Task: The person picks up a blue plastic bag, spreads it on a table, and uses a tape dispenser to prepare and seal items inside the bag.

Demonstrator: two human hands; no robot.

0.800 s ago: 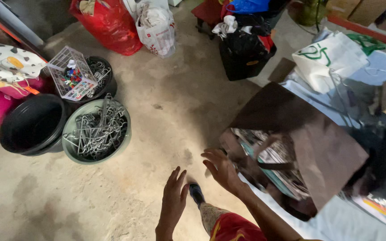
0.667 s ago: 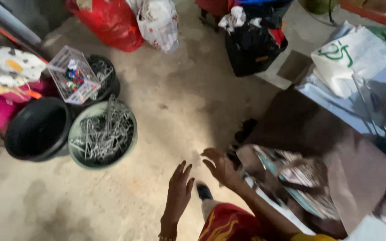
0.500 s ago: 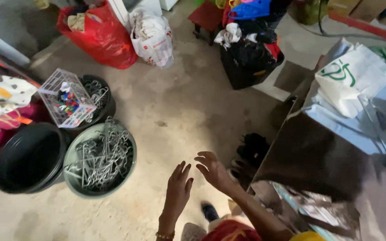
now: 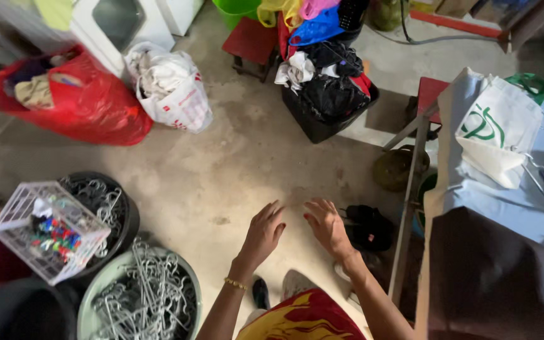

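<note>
- The left hand [image 4: 264,232] is held out low over the concrete floor [image 4: 234,170], palm down, fingers spread and loose — it grips nothing. A thin gold bracelet [image 4: 235,284] sits at its wrist.
- The right hand [image 4: 326,225] hovers just beside it, also palm down with open, slightly curled fingers, holding nothing. The two hands are near each other but apart.
- Nearest the right hand is a pair of black shoes [image 4: 369,226] lying on the floor, just to its right, next to the metal leg [image 4: 408,208] of a table.
- The table carries a brown cloth [image 4: 492,277], a pale blue sheet [image 4: 511,208] and a white bag with a green mark [image 4: 495,135].
- At the lower left a green basin [image 4: 118,274] is full of wire hangers [image 4: 143,299]; behind it a black tub [image 4: 124,211] holds more hangers, and a white plastic basket [image 4: 45,226] with coloured pegs rests tilted on its rim.
- Farther off stand a red plastic bag [image 4: 77,101] and a white plastic bag [image 4: 171,85], both stuffed with clothes, a small red stool [image 4: 253,41], and a black basket [image 4: 328,104] heaped with dark and coloured clothes.
</note>
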